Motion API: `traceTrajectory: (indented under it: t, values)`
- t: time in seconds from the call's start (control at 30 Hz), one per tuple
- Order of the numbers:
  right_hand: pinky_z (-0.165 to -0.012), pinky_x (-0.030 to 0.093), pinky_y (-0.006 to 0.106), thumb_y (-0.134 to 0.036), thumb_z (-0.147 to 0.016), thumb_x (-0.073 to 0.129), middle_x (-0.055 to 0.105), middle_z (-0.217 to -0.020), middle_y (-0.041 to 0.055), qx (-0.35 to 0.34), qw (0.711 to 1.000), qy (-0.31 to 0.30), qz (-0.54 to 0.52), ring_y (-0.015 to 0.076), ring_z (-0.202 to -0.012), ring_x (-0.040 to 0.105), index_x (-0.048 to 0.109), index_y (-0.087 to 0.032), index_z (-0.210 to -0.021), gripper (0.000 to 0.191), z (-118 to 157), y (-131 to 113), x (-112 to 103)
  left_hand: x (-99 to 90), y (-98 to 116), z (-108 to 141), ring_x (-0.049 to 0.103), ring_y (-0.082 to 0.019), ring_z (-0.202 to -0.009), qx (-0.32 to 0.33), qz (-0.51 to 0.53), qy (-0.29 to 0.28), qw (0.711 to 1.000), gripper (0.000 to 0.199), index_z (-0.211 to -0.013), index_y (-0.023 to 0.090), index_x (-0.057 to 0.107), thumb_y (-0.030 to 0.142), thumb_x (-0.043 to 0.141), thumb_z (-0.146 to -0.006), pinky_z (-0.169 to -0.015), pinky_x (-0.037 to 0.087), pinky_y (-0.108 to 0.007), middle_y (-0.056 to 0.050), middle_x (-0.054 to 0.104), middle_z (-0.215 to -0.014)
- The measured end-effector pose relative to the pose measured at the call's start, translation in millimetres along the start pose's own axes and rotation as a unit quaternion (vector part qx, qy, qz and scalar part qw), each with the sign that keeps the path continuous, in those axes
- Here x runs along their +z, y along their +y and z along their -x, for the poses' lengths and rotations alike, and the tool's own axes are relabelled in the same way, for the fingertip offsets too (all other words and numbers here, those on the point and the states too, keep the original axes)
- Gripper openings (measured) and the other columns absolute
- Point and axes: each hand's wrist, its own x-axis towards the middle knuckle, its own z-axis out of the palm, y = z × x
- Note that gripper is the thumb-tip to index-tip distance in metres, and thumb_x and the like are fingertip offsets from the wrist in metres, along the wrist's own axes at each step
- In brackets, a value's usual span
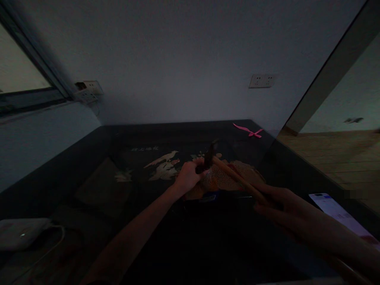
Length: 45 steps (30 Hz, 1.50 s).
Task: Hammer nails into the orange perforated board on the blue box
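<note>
My right hand (pixel 285 206) is wrapped round the wooden handle of a hammer (pixel 234 176), which slants up and left. The hammer's dark head (pixel 210 153) stands over the middle of the table. Close against that head, my left hand (pixel 189 175) is closed, its thumb and fingers curled. Whether it grips the lower end of the head or something small under it is too dark to tell. Beneath both hands lies a tan, speckled item (pixel 219 180) with orange patches and a blue label at its front; its kind is unclear.
The dark table (pixel 142 134) has a pale bird picture (pixel 163 166) on its top. A pink ribbon (pixel 254 133) lies at the back right. A lit phone (pixel 338 213) rests at the right edge. At the left is a white device (pixel 25 233) with a cable. Wall sockets (pixel 261 81) are behind.
</note>
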Motion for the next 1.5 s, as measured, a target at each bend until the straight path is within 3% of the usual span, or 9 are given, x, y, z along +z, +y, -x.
traceTrajectory:
  t: [0.33, 0.67, 0.8, 0.97, 1.07, 1.17, 1.3, 1.5]
  values:
    - [-0.033, 0.040, 0.020, -0.041, -0.072, 0.067, 0.060, -0.056, -0.0017, 0.011, 0.999, 0.003, -0.039, 0.0131, -0.042, 0.051, 0.068, -0.025, -0.112, 0.043, -0.4, 4.2, -0.8, 0.9, -1.9, -0.2, 0.066, -0.017, -0.081, 0.011, 0.011, 0.001, 1.000, 0.008, -0.085, 0.016, 0.066, 0.016, 0.061, -0.077, -0.078, 0.051, -0.029, -0.004, 0.071, -0.087]
    - [-0.048, 0.052, 0.027, -0.045, -0.070, 0.067, 0.070, -0.075, 0.0035, 0.003, 1.000, 0.020, -0.014, 0.0218, -0.065, 0.064, 0.069, -0.025, -0.111, 0.046, -2.4, 5.5, -2.9, 0.4, -1.5, 0.1, 0.066, -0.018, -0.083, 0.011, 0.013, -0.001, 1.000, 0.006, -0.082, 0.017, 0.066, 0.017, 0.062, -0.078, -0.080, 0.051, -0.031, -0.004, 0.071, -0.088]
    - [-0.060, 0.055, 0.029, -0.040, -0.074, 0.065, 0.073, -0.083, 0.0048, -0.009, 1.000, -0.006, 0.000, 0.0222, -0.072, 0.066, 0.071, -0.024, -0.107, 0.037, -5.9, 7.7, 1.0, -0.3, -1.2, -0.1, 0.067, -0.019, -0.083, -0.010, 0.000, -0.008, 1.000, 0.016, -0.093, 0.018, 0.067, 0.020, 0.061, -0.078, -0.079, 0.052, -0.033, -0.004, 0.072, -0.091]
    - [-0.046, 0.051, 0.026, -0.045, -0.073, 0.066, 0.070, -0.071, 0.0028, 0.008, 1.000, -0.004, -0.025, 0.0198, -0.059, 0.063, 0.070, -0.026, -0.110, 0.042, -2.4, 12.2, 0.2, -0.2, 0.0, 0.2, 0.067, -0.018, -0.082, -0.012, 0.004, -0.004, 1.000, 0.009, -0.085, 0.017, 0.067, 0.018, 0.060, -0.079, -0.079, 0.051, -0.031, -0.004, 0.072, -0.088]
    - [-0.051, 0.053, 0.027, -0.046, -0.069, 0.068, 0.071, -0.076, 0.0031, 0.011, 0.999, 0.029, -0.024, 0.0213, -0.065, 0.064, 0.069, -0.024, -0.113, 0.049, 0.0, 12.2, -0.7, 0.3, -0.9, 0.2, 0.067, -0.017, -0.081, -0.007, -0.002, 0.000, 1.000, 0.007, -0.083, 0.018, 0.067, 0.019, 0.061, -0.079, -0.078, 0.051, -0.029, -0.002, 0.072, -0.085]
    - [-0.056, 0.054, 0.027, -0.041, -0.071, 0.067, 0.071, -0.077, 0.0034, 0.002, 1.000, 0.018, -0.017, 0.0206, -0.067, 0.065, 0.071, -0.022, -0.109, 0.043, -2.4, 12.1, 2.0, 0.5, -3.7, -0.3, 0.067, -0.019, -0.081, -0.014, -0.003, -0.004, 1.000, 0.012, -0.089, 0.019, 0.068, 0.021, 0.061, -0.079, -0.076, 0.051, -0.030, -0.003, 0.072, -0.088]
    - [-0.046, 0.050, 0.024, -0.040, -0.070, 0.068, 0.069, -0.068, 0.0024, 0.023, 0.999, -0.001, -0.025, 0.0179, -0.056, 0.061, 0.073, -0.023, -0.104, 0.038, -3.1, 13.4, 4.0, 0.1, -3.9, -0.4, 0.067, -0.020, -0.085, -0.010, -0.005, -0.002, 1.000, 0.017, -0.094, 0.020, 0.068, 0.019, 0.061, -0.078, -0.078, 0.051, -0.031, -0.002, 0.072, -0.093]
    - [-0.032, 0.038, 0.021, -0.045, -0.070, 0.067, 0.058, -0.056, -0.0017, 0.043, 0.998, 0.010, -0.054, 0.0122, -0.040, 0.047, 0.066, -0.024, -0.118, 0.052, 2.1, 16.1, 2.1, -0.3, 2.1, 0.7, 0.067, -0.017, -0.082, 0.002, 0.001, 0.004, 1.000, 0.007, -0.083, 0.019, 0.067, 0.018, 0.061, -0.079, -0.080, 0.050, -0.029, -0.002, 0.072, -0.087]
